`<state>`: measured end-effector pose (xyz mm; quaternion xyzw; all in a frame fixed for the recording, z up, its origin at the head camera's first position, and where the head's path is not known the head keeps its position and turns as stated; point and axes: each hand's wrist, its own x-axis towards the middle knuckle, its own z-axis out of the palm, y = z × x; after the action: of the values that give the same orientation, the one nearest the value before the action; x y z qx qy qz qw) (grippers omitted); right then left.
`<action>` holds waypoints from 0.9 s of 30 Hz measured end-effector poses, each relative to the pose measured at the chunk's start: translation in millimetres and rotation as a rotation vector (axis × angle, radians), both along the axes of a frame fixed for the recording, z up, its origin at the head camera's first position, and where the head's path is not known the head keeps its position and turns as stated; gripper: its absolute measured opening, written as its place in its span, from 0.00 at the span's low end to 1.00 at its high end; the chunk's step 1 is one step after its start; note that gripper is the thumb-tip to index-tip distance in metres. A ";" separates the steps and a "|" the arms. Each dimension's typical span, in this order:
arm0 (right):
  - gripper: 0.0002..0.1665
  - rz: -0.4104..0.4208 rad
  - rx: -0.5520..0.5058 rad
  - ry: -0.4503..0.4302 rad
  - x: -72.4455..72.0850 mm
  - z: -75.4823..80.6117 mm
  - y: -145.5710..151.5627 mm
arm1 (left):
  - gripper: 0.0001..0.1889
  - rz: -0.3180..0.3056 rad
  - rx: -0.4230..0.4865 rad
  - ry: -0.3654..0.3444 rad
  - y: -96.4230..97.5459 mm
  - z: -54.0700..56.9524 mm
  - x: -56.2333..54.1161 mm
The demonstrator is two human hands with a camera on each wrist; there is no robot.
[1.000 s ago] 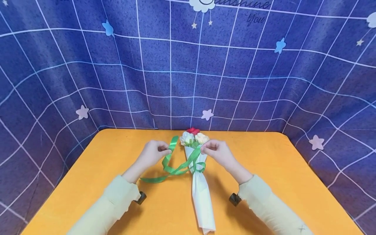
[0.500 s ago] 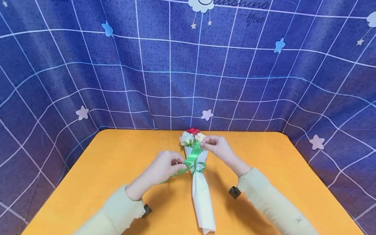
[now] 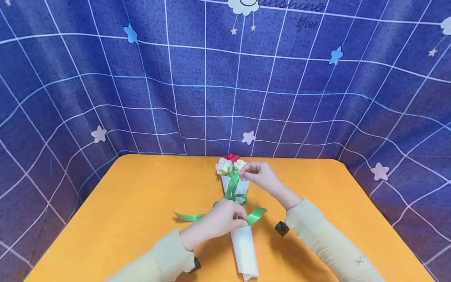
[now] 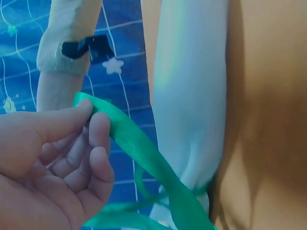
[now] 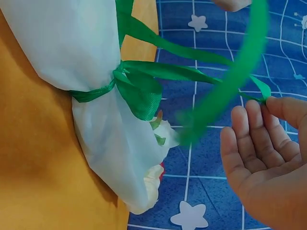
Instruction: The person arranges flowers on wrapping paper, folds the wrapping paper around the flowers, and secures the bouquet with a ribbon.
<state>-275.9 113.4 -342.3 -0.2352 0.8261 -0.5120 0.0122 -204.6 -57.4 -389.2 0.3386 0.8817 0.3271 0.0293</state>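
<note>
A bouquet in white wrapping paper (image 3: 244,250) lies lengthwise on the table, with red, white and cream flowers (image 3: 224,166) at its far end. Green ribbon (image 5: 93,93) is tied around its middle, with a loop (image 5: 141,96) beside the knot. My right hand (image 3: 260,176) pinches a raised fold of this ribbon between thumb and fingers, next to the flowers. Across the lower wrap reaches my left hand (image 3: 225,217), pinching a ribbon tail (image 4: 139,146) whose end sticks out to the right. Another tail (image 3: 190,216) trails leftward. The left hand covers part of the tie in the head view.
The bouquet lies on an orange table (image 3: 148,188). A blue curtain (image 3: 225,98) with white grid lines and stars hangs behind and along both sides. Small black devices (image 3: 282,228) sit at the wrists below the pale sleeves (image 3: 317,231).
My left hand has come from left of the bouquet down and rightward across it, carrying a ribbon tail along. The right hand stays near the flowers, holding its fold slightly higher.
</note>
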 end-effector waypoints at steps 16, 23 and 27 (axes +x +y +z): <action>0.07 0.016 -0.044 0.000 -20.5 -25.1 6.8 | 0.08 0.274 0.287 0.090 -15.8 12.8 -36.9; 0.09 0.046 -0.037 0.006 -5.0 -10.6 4.1 | 0.13 0.347 0.344 0.059 -24.1 6.6 -63.0; 0.09 0.055 -0.035 -0.015 0.9 -8.6 2.6 | 0.08 0.276 0.356 -0.018 -23.7 2.0 -67.0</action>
<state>-275.0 115.9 -350.9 -0.2542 0.8100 -0.5277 0.0281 -271.6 -81.1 -387.2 0.2117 0.8478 0.4814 -0.0682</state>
